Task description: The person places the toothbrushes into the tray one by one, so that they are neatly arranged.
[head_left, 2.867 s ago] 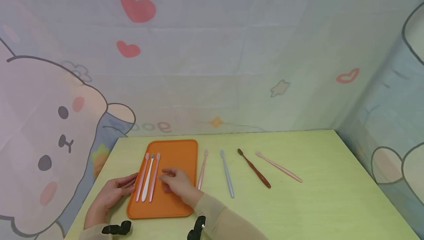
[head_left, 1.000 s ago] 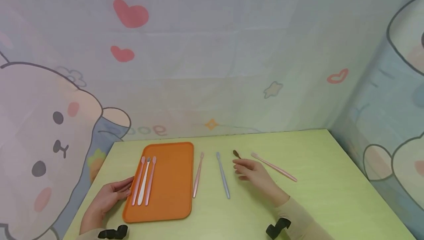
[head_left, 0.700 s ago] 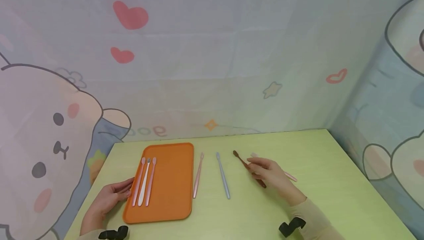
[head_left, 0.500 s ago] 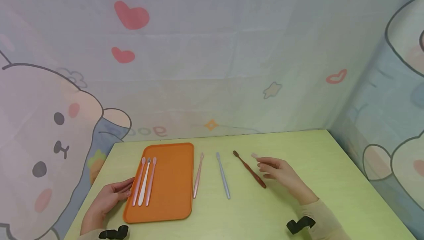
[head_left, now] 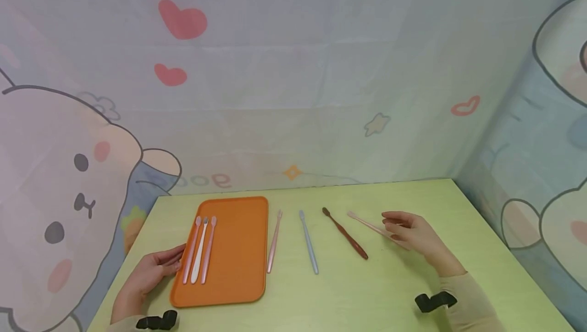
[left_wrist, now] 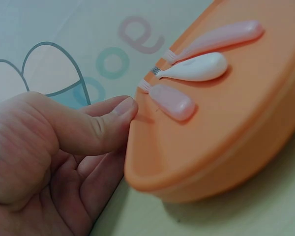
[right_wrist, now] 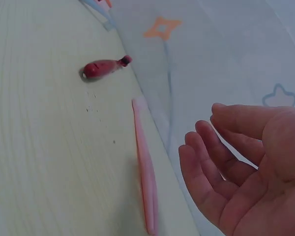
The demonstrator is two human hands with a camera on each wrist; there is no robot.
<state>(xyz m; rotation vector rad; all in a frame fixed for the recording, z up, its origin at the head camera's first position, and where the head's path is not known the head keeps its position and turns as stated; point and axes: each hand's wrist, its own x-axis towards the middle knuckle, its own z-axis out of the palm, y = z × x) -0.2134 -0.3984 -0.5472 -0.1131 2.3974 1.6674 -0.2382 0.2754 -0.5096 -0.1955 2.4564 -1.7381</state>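
My left hand (head_left: 149, 273) pinches the left rim of an orange tray (head_left: 238, 255); in the left wrist view the thumb (left_wrist: 120, 109) lies on the rim, the fingers against its outer side. Two pink toothbrushes (head_left: 208, 250) with a white toothbrush (head_left: 197, 258) between them lie on the tray, heads away. At the right, my right hand (head_left: 415, 235) hovers with loosely bent fingers over the handle end of another pink toothbrush (head_left: 371, 226), hiding part of it in the head view. The right wrist view shows a gap between that toothbrush (right_wrist: 146, 172) and the hand, which holds nothing.
Between tray and right hand, a pink toothbrush (head_left: 273, 245), a light blue toothbrush (head_left: 309, 245) and a brown toothbrush (head_left: 346, 235) lie apart on the pale green table (head_left: 367, 291). A printed cloth (head_left: 293, 67) hangs behind the table.
My right hand left the tray, passed rightward over the brown toothbrush and is now over the rightmost pink one. The left hand stays at the tray rim; the toothbrushes have not moved.
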